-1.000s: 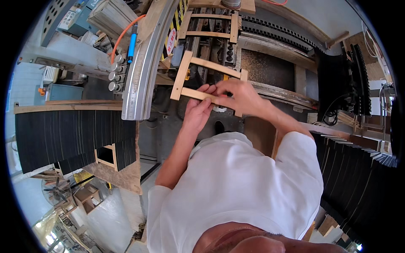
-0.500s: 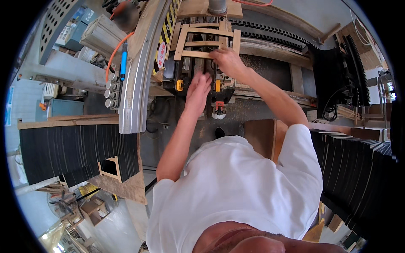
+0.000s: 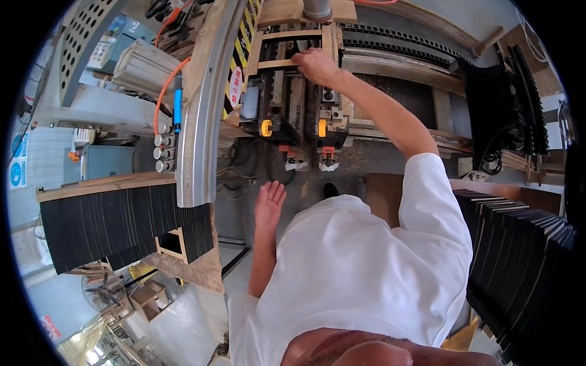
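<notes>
My right hand (image 3: pixel 315 63) reaches far forward and grips the middle rail of a pale wooden frame (image 3: pixel 274 63) lying on the machine bed near the top of the view. My left hand (image 3: pixel 268 204) hangs low beside my body, palm open, fingers apart, holding nothing. Below the frame sits the machine's clamp block (image 3: pixel 293 125) with two yellow knobs and orange-white fittings.
A curved metal guard (image 3: pixel 204 110) with a yellow-black striped strip runs along the left of the bed. Black accordion covers (image 3: pixel 116 222) lie at left and at right (image 3: pixel 519 256). An orange hose (image 3: pixel 165 91), a small wooden frame (image 3: pixel 174 244) and a sawdust-covered floor are nearby.
My right hand pushed the wooden frame farther away onto the machine bed. My left hand let go of it and dropped back to my side, open.
</notes>
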`<state>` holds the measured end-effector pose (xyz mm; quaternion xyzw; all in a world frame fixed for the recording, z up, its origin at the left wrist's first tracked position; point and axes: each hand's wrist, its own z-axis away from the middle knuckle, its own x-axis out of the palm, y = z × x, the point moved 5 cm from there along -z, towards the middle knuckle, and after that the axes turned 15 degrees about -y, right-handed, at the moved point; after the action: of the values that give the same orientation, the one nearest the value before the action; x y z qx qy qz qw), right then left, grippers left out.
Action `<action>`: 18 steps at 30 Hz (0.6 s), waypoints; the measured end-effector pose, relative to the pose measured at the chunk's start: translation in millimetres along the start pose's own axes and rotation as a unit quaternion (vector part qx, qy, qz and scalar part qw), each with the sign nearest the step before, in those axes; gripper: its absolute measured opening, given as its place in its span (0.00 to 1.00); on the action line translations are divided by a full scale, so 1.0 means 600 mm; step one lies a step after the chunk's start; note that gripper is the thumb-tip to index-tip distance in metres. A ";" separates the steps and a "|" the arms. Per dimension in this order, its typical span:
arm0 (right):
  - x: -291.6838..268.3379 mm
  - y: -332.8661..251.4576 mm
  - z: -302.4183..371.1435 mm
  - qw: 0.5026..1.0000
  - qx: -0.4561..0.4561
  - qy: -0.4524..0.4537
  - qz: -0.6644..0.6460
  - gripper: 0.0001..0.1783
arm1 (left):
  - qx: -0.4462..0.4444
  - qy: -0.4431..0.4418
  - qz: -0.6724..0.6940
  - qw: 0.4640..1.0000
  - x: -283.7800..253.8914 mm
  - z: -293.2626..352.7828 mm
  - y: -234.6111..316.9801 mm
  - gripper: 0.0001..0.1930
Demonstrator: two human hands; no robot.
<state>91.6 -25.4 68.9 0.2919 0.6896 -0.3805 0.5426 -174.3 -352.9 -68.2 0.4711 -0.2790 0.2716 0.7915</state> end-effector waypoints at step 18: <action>0.002 0.021 -0.116 0.995 0.064 -0.078 0.022 0.19 | -0.001 0.023 0.016 1.000 -0.072 0.007 -0.026 0.18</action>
<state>64.9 39.6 73.5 0.3106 0.6124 -0.4337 0.5834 -194.1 -370.3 -106.2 0.4592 -0.2682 0.2948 0.7939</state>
